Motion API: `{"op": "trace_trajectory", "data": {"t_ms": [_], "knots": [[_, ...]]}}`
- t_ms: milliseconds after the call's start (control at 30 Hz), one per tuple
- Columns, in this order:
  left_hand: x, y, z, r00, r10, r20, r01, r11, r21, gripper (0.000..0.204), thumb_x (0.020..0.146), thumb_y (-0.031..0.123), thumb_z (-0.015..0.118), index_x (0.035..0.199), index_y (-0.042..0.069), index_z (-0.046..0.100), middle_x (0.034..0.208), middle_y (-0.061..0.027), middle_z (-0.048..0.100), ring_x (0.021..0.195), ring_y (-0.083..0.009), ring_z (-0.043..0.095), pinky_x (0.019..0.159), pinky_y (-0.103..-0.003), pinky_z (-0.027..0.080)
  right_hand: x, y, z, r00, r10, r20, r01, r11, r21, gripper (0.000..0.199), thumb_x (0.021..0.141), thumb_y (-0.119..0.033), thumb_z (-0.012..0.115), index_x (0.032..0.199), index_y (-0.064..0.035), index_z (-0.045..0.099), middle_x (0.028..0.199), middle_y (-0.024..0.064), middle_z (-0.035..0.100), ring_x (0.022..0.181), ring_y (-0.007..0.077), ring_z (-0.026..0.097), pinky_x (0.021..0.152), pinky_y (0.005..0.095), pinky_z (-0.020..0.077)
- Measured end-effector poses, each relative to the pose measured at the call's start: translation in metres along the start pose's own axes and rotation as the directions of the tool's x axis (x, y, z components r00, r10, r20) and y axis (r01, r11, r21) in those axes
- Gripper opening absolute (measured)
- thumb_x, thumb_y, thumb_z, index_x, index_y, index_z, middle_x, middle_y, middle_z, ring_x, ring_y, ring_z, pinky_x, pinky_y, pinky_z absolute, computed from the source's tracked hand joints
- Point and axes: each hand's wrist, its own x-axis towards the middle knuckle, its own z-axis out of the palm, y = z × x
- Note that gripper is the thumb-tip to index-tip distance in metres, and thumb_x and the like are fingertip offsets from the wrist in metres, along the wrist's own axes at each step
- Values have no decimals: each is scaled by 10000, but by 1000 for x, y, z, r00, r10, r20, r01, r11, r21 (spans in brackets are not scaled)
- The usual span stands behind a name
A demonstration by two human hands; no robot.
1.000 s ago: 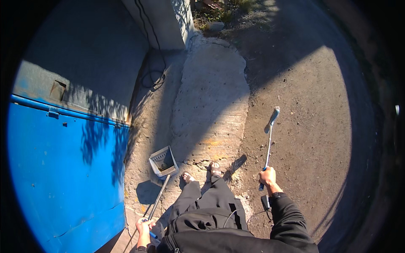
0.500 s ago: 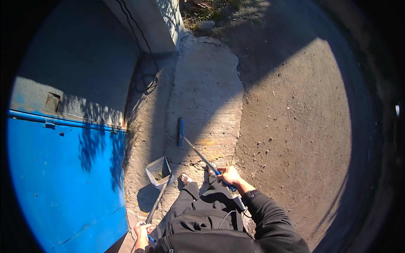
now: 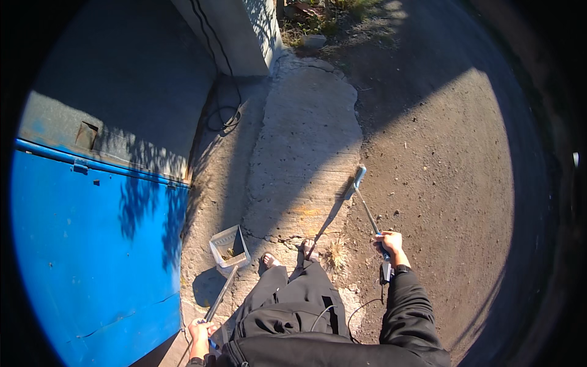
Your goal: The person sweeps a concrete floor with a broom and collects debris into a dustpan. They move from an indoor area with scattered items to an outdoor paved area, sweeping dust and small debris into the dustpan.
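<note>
My right hand is closed around the blue grip of a long-handled broom. The blue broom head is at the right edge of the concrete strip, beside the dirt; whether it touches the ground I cannot tell. At the lower left, my left hand grips the handle of a long-handled dustpan. The pale, box-shaped pan is near my feet with some dry debris inside, and its shadow falls on the concrete beside it.
A blue metal door stands on the left. Ahead, a concrete strip runs toward a pillar with a black cable hanging beside it. Gravelly dirt lies to the right. A dry grass tuft grows near my foot.
My right hand has swung right and outward, carrying the broom from the left of the concrete strip to its right edge. The left hand still holds the dustpan, which has tilted slightly.
</note>
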Motion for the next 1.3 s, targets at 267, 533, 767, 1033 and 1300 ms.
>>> {"op": "trace_trajectory", "data": {"t_ms": [267, 533, 767, 1033, 1300], "knots": [[13, -15, 9, 999, -41, 2, 41, 999, -31, 216, 794, -122, 727, 874, 11, 577, 631, -118, 640, 507, -234, 676, 396, -311, 394, -2, 12, 27, 971, -192, -145, 208, 973, 101, 130, 897, 47, 622, 812, -14, 546, 639, 71, 576, 493, 203, 596, 436, 368, 489], [22, -43, 11, 990, -134, -40, 128, 984, -125, 310, 753, -137, 754, 896, 40, 544, 662, -116, 640, 464, -246, 646, 381, -316, 418, -66, -11, 95, 950, -146, 276, 145, 989, 24, 83, 965, -10, 691, 1032, -3, 642, 710, 28, 585, 505, 135, 553, 464, 305, 481], [43, -23, -1, 988, -156, -18, 151, 974, -171, 311, 762, -160, 743, 868, 51, 541, 648, -132, 619, 480, -255, 658, 391, -335, 486, -121, -42, 263, 761, -48, 648, 331, 887, -323, 275, 929, -56, 708, 1192, 23, 703, 768, 50, 670, 570, 122, 621, 531, 316, 532], [71, -27, -28, 982, -186, 10, 185, 966, -179, 176, 786, -190, 645, 828, -32, 580, 659, -191, 647, 513, -324, 690, 447, -428, 581, -161, -57, 471, 505, 115, 856, 401, 846, -350, 218, 831, 1, 695, 1032, 81, 724, 702, 123, 689, 553, 195, 665, 512, 346, 543], [93, -41, -55, 997, -80, -10, 76, 972, -223, 171, 845, -145, 579, 962, -21, 597, 757, -161, 637, 675, -361, 755, 497, -436, 608, -124, -56, 576, 569, 103, 816, 645, 560, -520, 114, 825, -37, 673, 896, -27, 761, 694, 87, 730, 540, 182, 681, 518, 359, 548]]}}
